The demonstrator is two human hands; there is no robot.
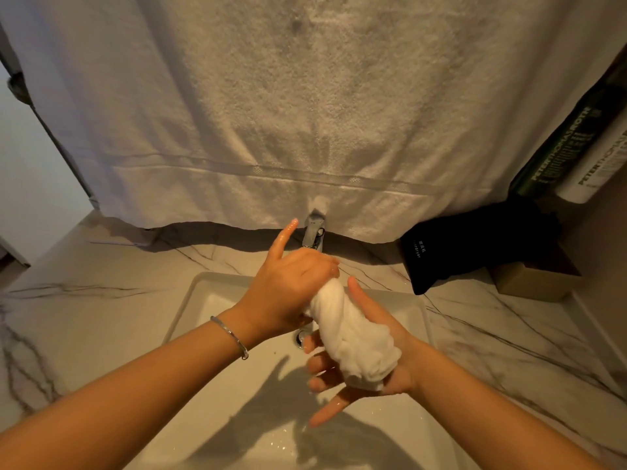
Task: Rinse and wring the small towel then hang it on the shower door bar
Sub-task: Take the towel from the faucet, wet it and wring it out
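Observation:
A small white towel (pixel 353 337), twisted into a thick roll, hangs over the white sink basin (pixel 210 293). My left hand (pixel 288 286) grips its upper end from above, with the index finger pointing up toward the chrome faucet (pixel 314 232). Under the lower end lies my right hand (pixel 356 374), palm up, its fingers spread and its thumb pressed against the roll's side. Both hands look wet. A thin bracelet (pixel 230 337) circles my left wrist. The shower door bar is not in view.
A large pale towel (pixel 271 113) hangs across the wall behind the faucet, its hem just above the marble counter (pixel 84 300). A black pouch (pixel 475 245), a tan box (pixel 532 279) and product boxes (pixel 576 147) stand at the right. The drain (pixel 300 337) shows beneath my hands.

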